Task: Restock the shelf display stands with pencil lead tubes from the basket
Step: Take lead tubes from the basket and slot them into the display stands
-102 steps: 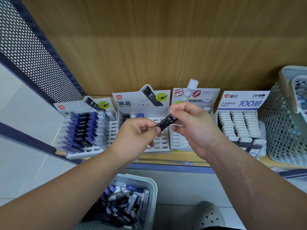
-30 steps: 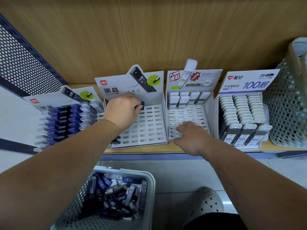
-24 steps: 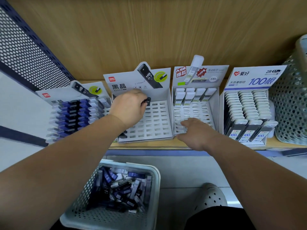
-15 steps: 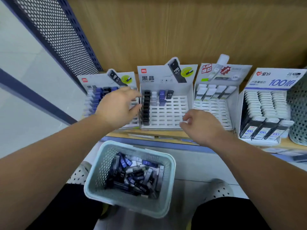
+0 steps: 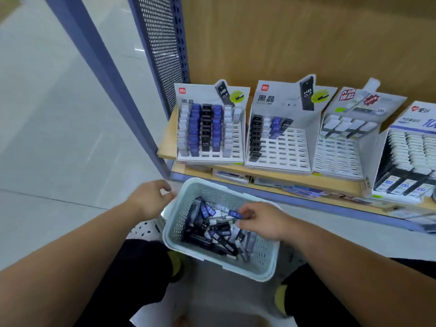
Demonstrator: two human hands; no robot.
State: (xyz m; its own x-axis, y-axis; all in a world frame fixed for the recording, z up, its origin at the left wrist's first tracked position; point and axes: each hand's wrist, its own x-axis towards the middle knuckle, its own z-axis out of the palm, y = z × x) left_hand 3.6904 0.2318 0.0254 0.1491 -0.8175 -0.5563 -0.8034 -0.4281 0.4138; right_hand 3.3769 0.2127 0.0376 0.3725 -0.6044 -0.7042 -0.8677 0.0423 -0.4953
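We judge the restocking about half done. The leftmost white cardboard display stand (image 5: 210, 159) is mostly filled with blue, black and white tubes. The second white slotted stand (image 5: 283, 149) carries one full black column and a few tubes along its top, with most slots bare. The third white stand (image 5: 337, 152) has only a top row of pale tubes, and the fourth stand (image 5: 410, 147) looks full.

The pale green perforated plastic basket (image 5: 259, 265) sits on the floor between our knees, below the wooden shelf (image 5: 295, 182). It holds a loose heap of pencil lead tubes (image 5: 207, 230): small, flat, glossy plastic rectangles in black, blue and clear. Our right hand (image 5: 262, 223) reaches in, its fingers (image 5: 243, 212) seemingly pinching a small blue tube (image 5: 236, 214) atop the heap. Our left hand (image 5: 148, 201) hovers just beside the basket's corner, fingers loosely curled, holding nothing.
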